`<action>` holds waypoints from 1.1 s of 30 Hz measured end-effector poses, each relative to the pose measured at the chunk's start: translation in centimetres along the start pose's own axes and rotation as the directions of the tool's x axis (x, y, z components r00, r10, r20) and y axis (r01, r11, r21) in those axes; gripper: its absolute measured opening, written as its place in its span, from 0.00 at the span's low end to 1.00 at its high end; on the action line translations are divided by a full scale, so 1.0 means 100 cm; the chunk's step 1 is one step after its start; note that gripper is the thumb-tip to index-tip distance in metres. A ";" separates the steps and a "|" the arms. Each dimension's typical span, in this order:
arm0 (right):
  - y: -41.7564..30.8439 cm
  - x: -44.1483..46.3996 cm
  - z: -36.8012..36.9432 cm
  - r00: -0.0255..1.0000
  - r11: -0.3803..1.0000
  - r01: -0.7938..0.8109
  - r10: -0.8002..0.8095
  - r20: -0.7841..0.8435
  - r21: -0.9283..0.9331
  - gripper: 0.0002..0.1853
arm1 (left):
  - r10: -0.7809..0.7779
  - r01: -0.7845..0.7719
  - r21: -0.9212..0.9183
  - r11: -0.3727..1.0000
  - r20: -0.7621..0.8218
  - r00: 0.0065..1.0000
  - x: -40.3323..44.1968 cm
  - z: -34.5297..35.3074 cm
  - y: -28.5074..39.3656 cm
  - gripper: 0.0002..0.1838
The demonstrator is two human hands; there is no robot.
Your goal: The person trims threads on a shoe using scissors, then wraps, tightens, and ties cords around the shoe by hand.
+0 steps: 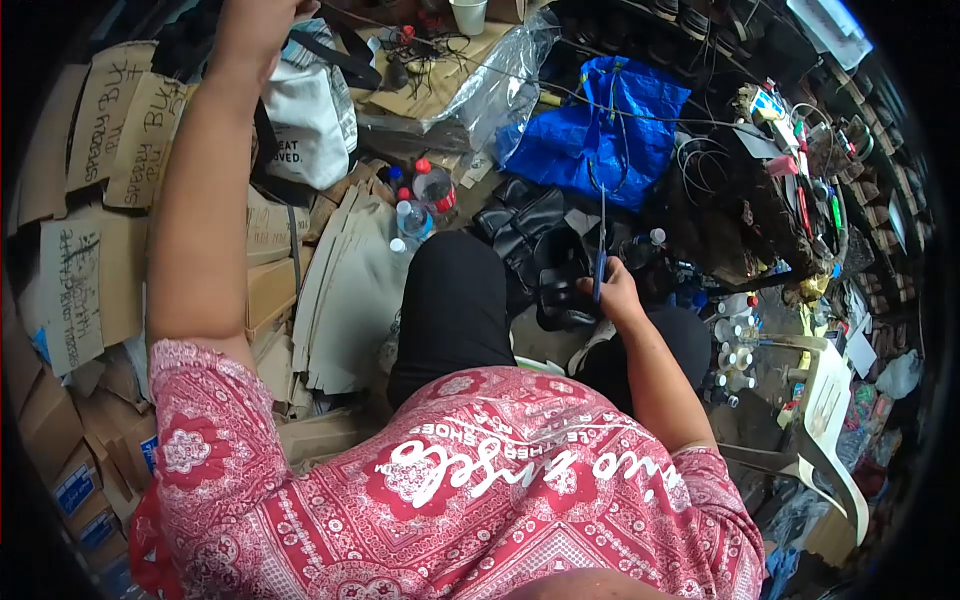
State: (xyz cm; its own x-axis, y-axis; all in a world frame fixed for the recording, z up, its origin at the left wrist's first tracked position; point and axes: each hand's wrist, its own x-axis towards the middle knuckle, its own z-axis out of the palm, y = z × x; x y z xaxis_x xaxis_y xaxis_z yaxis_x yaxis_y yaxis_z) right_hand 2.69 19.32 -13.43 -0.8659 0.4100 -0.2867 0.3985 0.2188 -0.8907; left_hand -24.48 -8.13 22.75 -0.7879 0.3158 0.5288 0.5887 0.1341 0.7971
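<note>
My right hand point(612, 290) is closed around the blue handle of a long, narrow metal tool point(601, 245), which looks like scissors and points away from me. Black leather pieces or shoes point(545, 245) lie just beyond and left of this hand. My left arm reaches far forward, and my left hand point(285, 12) is mostly cut off by the top edge, so its fingers cannot be made out. Below it is a white cloth bag point(308, 130) with black straps. A thin dark cord point(510, 62) runs from near my left hand across toward the right.
Flattened cardboard point(110, 270) is stacked at the left. Bottles point(433, 190) stand beyond my knees. A blue bag point(590, 140) lies farther forward. At the right are a cluttered work surface point(790, 180), small bottles point(738, 345) and a pale plastic chair point(825, 400).
</note>
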 end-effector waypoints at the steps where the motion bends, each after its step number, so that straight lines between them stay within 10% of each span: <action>1: -0.001 -0.006 0.001 1.000 1.000 -0.018 0.018 0.006 0.007 0.22 | -0.003 0.003 0.004 1.000 0.001 1.000 0.013 -0.001 0.002 0.05; 16: -0.018 -0.033 -0.004 0.994 0.938 -0.103 0.086 0.066 0.330 0.22 | 0.099 -0.003 0.382 0.924 -0.232 0.968 0.177 0.009 -0.098 0.07; 18: -0.032 -0.035 -0.011 0.978 0.867 -0.206 0.162 0.134 0.454 0.24 | 0.215 -0.250 0.950 0.188 0.208 0.954 0.208 -0.034 -0.186 0.13; 20: -0.045 -0.037 -0.017 0.986 0.859 -0.165 0.134 0.097 0.484 0.25 | -0.215 -0.482 0.850 0.211 0.521 0.826 0.211 -0.043 -0.248 0.15; 23: -0.046 -0.041 -0.021 0.991 0.805 -0.132 0.114 0.067 0.578 0.26 | -0.424 -0.357 0.933 0.039 0.339 0.840 0.173 -0.014 -0.213 0.15; 26: -0.048 -0.044 -0.026 0.993 0.767 -0.119 0.084 0.085 0.630 0.28 | -0.221 -0.244 0.969 0.047 0.249 0.943 0.149 0.018 -0.188 0.16; 29: -0.047 -0.049 -0.030 0.987 0.726 -0.150 0.066 0.150 0.671 0.28 | 0.198 -0.475 0.600 0.644 0.468 0.861 0.058 0.095 -0.129 0.14; 33: -0.056 -0.055 -0.038 0.980 0.780 -0.106 -0.021 0.196 0.617 0.29 | 0.317 -0.705 0.037 0.708 0.876 0.365 -0.087 0.183 -0.052 0.21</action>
State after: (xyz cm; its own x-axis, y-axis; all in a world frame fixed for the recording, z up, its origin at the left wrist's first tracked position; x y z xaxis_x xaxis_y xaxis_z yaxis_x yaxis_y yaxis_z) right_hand 6.34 19.18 -5.57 -0.9165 0.2240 -0.3314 0.2165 -0.4189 -0.8818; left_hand -17.39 5.62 8.62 0.0576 0.9801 0.1902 0.9791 -0.0926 0.1812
